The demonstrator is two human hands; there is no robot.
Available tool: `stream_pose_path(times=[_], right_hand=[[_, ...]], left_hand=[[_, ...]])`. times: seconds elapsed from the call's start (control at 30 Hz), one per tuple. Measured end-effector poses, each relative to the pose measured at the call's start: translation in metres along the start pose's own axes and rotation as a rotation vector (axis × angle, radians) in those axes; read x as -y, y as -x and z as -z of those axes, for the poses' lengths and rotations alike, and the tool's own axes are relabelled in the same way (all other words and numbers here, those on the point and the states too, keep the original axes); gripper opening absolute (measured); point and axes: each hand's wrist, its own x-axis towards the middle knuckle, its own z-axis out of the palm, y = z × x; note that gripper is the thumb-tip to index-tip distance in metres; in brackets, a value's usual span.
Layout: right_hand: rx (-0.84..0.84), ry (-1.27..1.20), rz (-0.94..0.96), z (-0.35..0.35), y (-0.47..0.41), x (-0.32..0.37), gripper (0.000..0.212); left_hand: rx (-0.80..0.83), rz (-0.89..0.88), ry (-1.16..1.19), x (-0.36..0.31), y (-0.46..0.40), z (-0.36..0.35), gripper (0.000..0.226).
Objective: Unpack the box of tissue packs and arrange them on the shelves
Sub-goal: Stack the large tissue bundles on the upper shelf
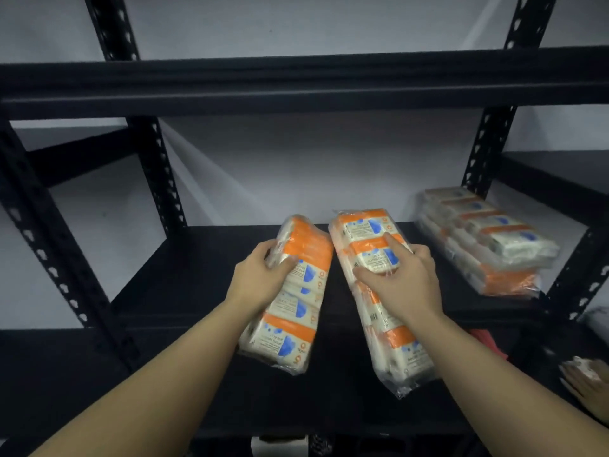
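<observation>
Tissue packs fill both hands: the left hand (260,275) grips one bundle (290,301), the right hand (400,278) clasps another (372,239), both over the shelf's (184,278) front edge; more lie stacked (487,239) at its right end.

Both arms outstretched, left grip (260,272) curled closed, right grip (400,275) clasping, forefinger extended

another person's hand (590,380) is cut off at right edge.
</observation>
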Motion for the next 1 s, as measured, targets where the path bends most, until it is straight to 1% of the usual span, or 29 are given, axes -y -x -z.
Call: stream_pose_path(times=[0.1, 0.17, 0.27, 0.37, 0.43, 0.53, 0.6, 0.7, 0.73, 0.77, 0.9, 1.0], right_hand=[[0.009, 0.035, -0.035, -0.017, -0.015, 0.003, 0.097], [0.006, 0.063, -0.052, -0.027, -0.022, 0.004, 0.091], [0.024, 0.103, -0.077, -0.036, -0.034, 0.005, 0.084], [0.065, 0.109, -0.086, -0.039, -0.046, 0.003, 0.083], [0.094, 0.114, -0.087, -0.039, -0.053, 0.000, 0.082], [0.130, 0.134, -0.067, -0.037, -0.062, -0.003, 0.081], [0.141, 0.143, -0.050, -0.036, -0.065, -0.005, 0.081], [0.147, 0.131, -0.034, -0.034, -0.070, -0.011, 0.082], [0.149, 0.131, -0.032, -0.033, -0.072, -0.013, 0.083], [0.152, 0.134, -0.030, -0.031, -0.074, -0.015, 0.082], [0.185, 0.148, -0.032, -0.022, -0.085, -0.023, 0.076], [0.225, 0.155, -0.032, -0.017, -0.094, -0.030, 0.076]], left_hand=[[0.090, 0.063, 0.006, 0.005, -0.032, 0.000, 0.063], [0.161, 0.070, -0.018, 0.007, -0.050, -0.003, 0.063], [0.218, 0.042, -0.114, 0.007, -0.074, -0.006, 0.058], [0.291, 0.007, -0.240, 0.005, -0.089, -0.006, 0.054], [0.300, -0.039, -0.352, 0.000, -0.094, -0.006, 0.052], [0.223, -0.160, -0.506, -0.009, -0.093, -0.011, 0.049], [0.228, -0.193, -0.625, -0.015, -0.087, -0.022, 0.062], [0.287, -0.067, -0.784, -0.018, -0.073, -0.048, 0.100], [0.293, -0.040, -0.822, -0.018, -0.070, -0.054, 0.108], [0.289, -0.035, -0.847, -0.017, -0.070, -0.058, 0.111], [0.288, -0.065, -0.818, -0.018, -0.085, -0.048, 0.103], [0.254, -0.182, -0.944, -0.018, -0.105, -0.035, 0.095]])
